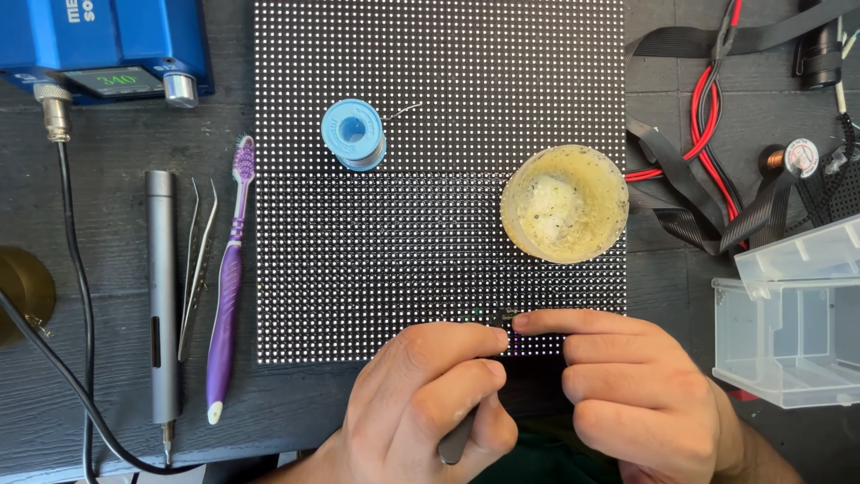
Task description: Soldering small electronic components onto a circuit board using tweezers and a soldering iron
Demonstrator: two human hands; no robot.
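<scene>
Even, fairly bright light falls from above across the dark counter [107,376], with no harsh hot spots. Shadows are soft and short: a faint one lies under the left hand [430,399] and the right hand [640,385], another beside the yellowish tub [564,204]. The white dots of the LED panel [403,224] read crisp and shimmer into a slight moiré pattern. Mild glare sits on the clear plastic box [793,314] and on the grey metal pen tool [162,296]. Focus is sharp across the middle; the straight panel edges show little distortion. The wrists at the bottom edge look slightly soft.
</scene>
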